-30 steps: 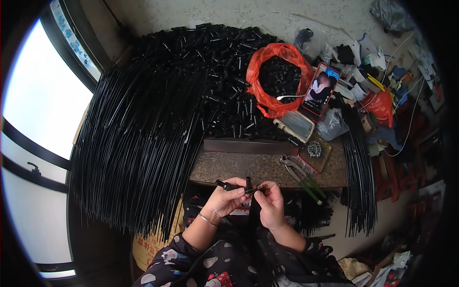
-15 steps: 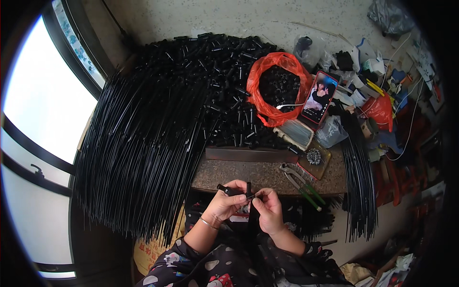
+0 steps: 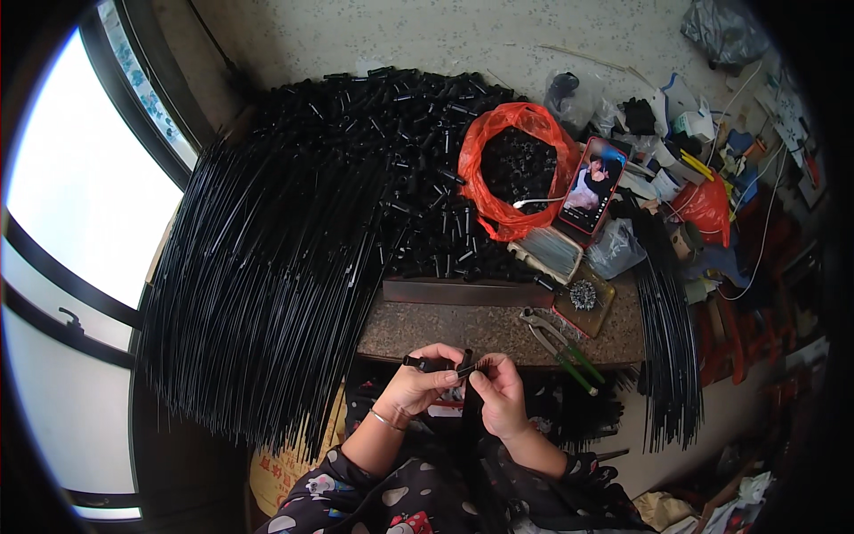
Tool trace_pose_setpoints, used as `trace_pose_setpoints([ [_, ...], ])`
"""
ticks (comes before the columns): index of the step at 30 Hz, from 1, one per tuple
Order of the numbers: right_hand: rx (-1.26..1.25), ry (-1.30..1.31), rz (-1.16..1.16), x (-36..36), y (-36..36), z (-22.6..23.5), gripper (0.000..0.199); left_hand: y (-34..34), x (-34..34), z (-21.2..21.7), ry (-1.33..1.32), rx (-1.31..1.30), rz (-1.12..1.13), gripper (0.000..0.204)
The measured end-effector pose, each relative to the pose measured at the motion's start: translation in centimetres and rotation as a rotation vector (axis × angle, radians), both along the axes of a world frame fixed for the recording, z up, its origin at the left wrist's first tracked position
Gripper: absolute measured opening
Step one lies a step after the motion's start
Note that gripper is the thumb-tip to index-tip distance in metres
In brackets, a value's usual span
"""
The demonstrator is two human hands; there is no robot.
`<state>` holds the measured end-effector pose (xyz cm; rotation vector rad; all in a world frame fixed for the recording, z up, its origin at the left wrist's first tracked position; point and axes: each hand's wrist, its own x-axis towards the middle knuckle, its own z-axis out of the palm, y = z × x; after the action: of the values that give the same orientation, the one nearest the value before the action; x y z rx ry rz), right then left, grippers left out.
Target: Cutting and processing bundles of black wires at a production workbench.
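Just in front of the table edge, my left hand [image 3: 422,384] is closed around a black plastic tubular fitting [image 3: 425,363] lying sideways. A second short black piece [image 3: 467,358] stands up between the two hands. My right hand [image 3: 503,402] pinches a small bunch of thin dark rod ends [image 3: 486,362] against the fittings. Its fingertips are almost touching those of my left hand. The exact joint between the parts is too small to make out. A heap of similar black fittings [image 3: 409,160] covers the back of the table.
Long thin black rods [image 3: 258,294] hang over the table's left side, and another bundle [image 3: 667,338] over its right. A red plastic bag [image 3: 476,200] holds small dark parts beside a phone [image 3: 591,189]. Green-handled pliers [image 3: 560,351] lie near the front edge.
The short upright black piece between my hands now leans slightly to the right. Both hands stay in nearly the same place. The phone's picture has changed.
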<state>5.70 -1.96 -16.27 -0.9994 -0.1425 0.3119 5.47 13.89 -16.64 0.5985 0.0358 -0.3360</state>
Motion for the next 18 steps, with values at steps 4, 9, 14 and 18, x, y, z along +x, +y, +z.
trace_pose_setpoints([
  [4, -0.025, 0.004, -0.049, 0.0, 0.1, -0.1, 0.018, -0.1, 0.0, 0.1, 0.044, -0.007, 0.033, 0.027],
  [9, -0.005, 0.013, -0.043, 0.0, 0.2, -0.1, 0.018, -0.2, 0.0, 0.3, 0.050, -0.008, 0.051, 0.026],
  [14, -0.009, 0.008, -0.049, 0.1, 0.0, 0.3, 0.019, -0.4, -0.4, 0.9, 0.003, 0.043, 0.085, 0.029],
  [18, -0.011, 0.000, -0.088, -0.1, 0.1, 0.4, 0.020, -1.4, -1.1, 1.8, -0.247, 0.511, 0.291, 0.028],
])
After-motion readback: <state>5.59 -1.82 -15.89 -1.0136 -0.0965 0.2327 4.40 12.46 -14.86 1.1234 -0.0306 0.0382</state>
